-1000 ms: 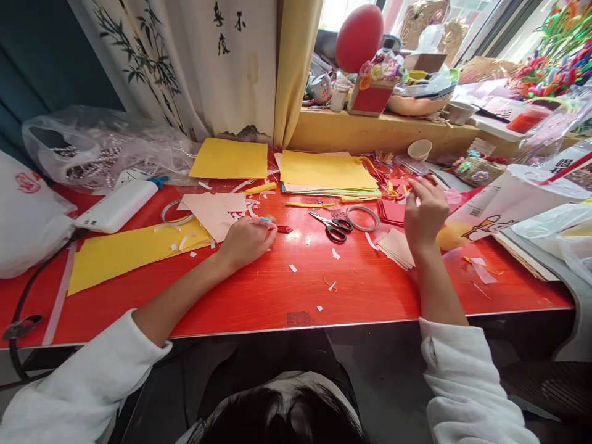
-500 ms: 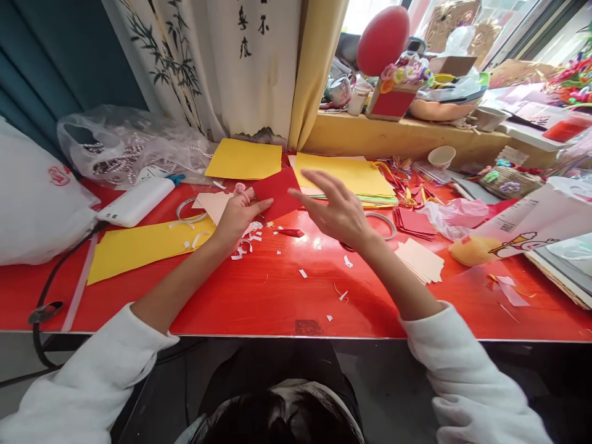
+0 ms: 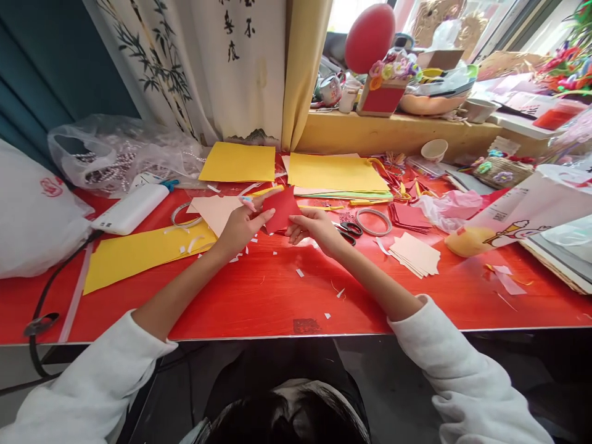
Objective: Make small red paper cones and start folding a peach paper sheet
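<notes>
Left fingers (image 3: 264, 217) and right fingers (image 3: 304, 221) hold red paper (image 3: 281, 208) between them.

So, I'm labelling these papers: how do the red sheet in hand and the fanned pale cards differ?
The red sheet is deep red; the pale cards are peach. The red sheet is held in the left hand, the right hand at its edge; the pale cards lie fanned on the table. Both look straight-edged.

Bright window (image 3: 488, 21) light (some tabletop (image 3: 272, 302) glare).

White curtain (image 3: 203, 74) bearing 不 (image 3: 250, 28), also 痕 (image 3: 232, 52)
</notes>
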